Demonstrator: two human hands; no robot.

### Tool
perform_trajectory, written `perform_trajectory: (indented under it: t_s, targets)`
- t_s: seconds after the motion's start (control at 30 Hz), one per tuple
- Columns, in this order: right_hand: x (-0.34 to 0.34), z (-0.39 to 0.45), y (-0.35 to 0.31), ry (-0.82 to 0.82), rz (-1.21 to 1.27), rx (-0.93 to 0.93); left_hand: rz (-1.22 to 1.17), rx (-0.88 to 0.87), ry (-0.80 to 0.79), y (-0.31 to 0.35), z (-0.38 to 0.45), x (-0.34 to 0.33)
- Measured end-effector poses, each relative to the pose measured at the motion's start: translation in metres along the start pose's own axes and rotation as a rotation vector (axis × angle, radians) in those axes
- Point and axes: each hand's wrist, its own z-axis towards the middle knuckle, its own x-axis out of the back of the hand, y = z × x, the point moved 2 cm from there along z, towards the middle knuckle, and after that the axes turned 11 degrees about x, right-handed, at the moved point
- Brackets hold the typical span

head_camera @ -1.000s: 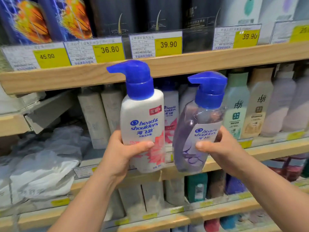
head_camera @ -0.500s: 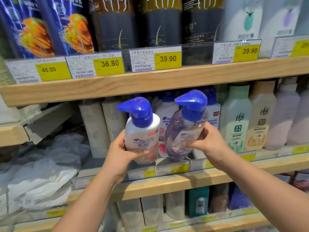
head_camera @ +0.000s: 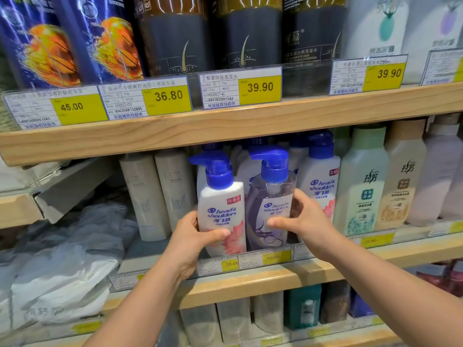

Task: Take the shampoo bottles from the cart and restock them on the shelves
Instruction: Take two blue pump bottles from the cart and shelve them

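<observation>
my left hand (head_camera: 193, 242) has its fingers wrapped round the white bottle (head_camera: 221, 209), my right hand (head_camera: 304, 222) round the clear purple bottle (head_camera: 271, 209). both stand upright, side by side, at the middle shelf (head_camera: 250, 281) front edge. matching bottles (head_camera: 320, 181) crowd close behind, upper shelf (head_camera: 225, 126) just overhead.

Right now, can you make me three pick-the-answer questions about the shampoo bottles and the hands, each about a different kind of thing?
1. Where is the clear purple bottle?
A. right of the white bottle
B. top shelf
C. floor

2. What colour are both pump tops?
A. green
B. blue
C. red

3. What is the left hand doing?
A. hanging open
B. pointing
C. gripping the white bottle

Answers: 1 A, it stands beside the white one, held by the right hand. 2 B, both pumps are blue. 3 C, its thumb curls across the label.
</observation>
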Motion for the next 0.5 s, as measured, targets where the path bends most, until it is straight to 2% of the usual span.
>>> perform_trajectory:
  t_s: [0.27, 0.5]
  targets:
    - [-0.002, 0.012, 0.009, -0.017, -0.016, -0.069, -0.027, 0.060, -0.020, -0.001, 0.016, 0.000]
    - [-0.005, 0.011, 0.004, -0.040, -0.111, -0.029, 0.030, 0.065, -0.024, -0.001, 0.016, 0.002]
